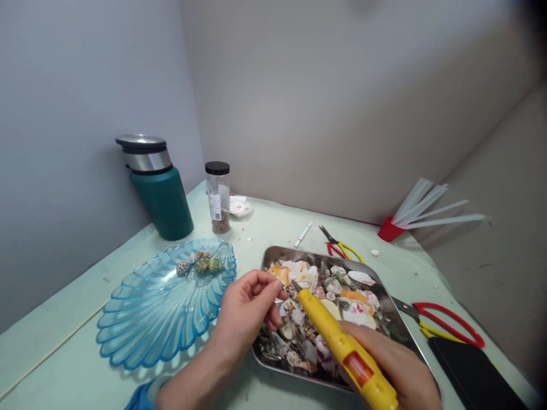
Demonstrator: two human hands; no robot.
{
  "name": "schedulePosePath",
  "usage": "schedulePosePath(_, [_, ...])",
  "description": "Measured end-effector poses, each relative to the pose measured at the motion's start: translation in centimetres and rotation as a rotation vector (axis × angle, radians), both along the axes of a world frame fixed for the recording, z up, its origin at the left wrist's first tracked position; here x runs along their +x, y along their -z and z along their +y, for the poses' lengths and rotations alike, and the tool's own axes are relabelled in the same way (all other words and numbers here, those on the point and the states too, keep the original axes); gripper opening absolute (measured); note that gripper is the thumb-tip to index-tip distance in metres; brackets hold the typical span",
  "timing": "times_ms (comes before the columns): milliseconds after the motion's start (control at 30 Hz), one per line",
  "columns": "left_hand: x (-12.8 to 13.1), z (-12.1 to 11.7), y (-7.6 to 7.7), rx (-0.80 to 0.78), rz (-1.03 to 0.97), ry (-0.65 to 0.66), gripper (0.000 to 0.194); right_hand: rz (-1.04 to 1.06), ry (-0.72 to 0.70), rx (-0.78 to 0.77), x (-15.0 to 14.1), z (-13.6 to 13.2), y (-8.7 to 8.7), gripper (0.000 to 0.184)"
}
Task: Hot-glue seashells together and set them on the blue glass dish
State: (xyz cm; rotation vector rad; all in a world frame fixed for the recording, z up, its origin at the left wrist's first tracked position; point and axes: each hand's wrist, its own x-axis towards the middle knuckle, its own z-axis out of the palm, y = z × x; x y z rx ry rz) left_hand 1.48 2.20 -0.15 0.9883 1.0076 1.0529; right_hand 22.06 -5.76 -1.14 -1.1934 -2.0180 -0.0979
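Yellow tool (327, 327): clamped in my right hand (393, 364), above the metal tray (397, 324), near-right corner. Left hand (256, 299), over left edge: thumb and forefinger together on a small piece (282, 286), unidentifiable.

Here's the L hand (248, 304), out front, just R of ctr in the head cam view, thumb side up! Thumb + forefinger tips are pinched tight, other fingers curled loosely underneath, nice precise pose. L wrist (222, 336) looks roughly in line w/ the bare L forearm (192, 373), which angles up from the btm edge, blue sleeve (140, 397) at the btm L end.

Over to the R hand (393, 356): lower, nearer the cam, closed in a firm grip, pointing up-L. Most R fingers hidden, R forearm can't be seen. Hands near each other, not touching!
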Motion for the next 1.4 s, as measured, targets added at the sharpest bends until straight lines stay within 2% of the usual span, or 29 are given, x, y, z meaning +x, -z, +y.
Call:
schedulePosePath(100, [-0.1,0.0,0.1,0.002,-0.004,0.001,0.027,-0.008,-0.015,0.007,-0.2,0.0,-0.3,0.024])
schedulePosePath(267, [-0.1,0.0,0.0,-0.008,0.005,-0.015,0.024,0.001,0.055,0.023,-0.1,0.1,0.1,0.023])
schedulePosePath(567, [0.0,0.2,0.1,-0.033,-0.03,-0.03,0.024,-0.033,-0.065,0.019,-0.1,0.3,-0.4,0.024])
schedulePosePath(800, [-0.1,0.2,0.2,-0.023,-0.023,-0.026,0.023,0.018,0.087,-0.001,-0.2,0.2,0.1,0.021])
schedulePosePath(1000, [-0.1,0.1,0.1,-0.021,-0.021,-0.011,0.024,-0.005,-0.042,-0.028,-0.3,0.2,-0.5,0.023])
schedulePosePath(1100, [-0.1,0.1,0.2,-0.017,-0.016,-0.018,0.025,0.026,-0.044,-0.043,-0.3,0.2,-0.3,0.023])
schedulePosePath(1167, [-0.2,0.1,0.3,-0.009,-0.014,-0.029,0.026,0.068,0.012,-0.072,-0.3,0.1,-0.1,0.022])
schedulePosePath(1267, [-0.2,0.1,0.3,0.002,-0.011,-0.036,0.026,0.169,0.175,-0.18,0.2,0.0,0.1,0.023])
schedulePosePath(1400, [-0.2,-0.1,0.0,0.015,-0.024,-0.052,0.027,0.279,0.367,-0.264,2.2,-0.6,-0.4,0.029])
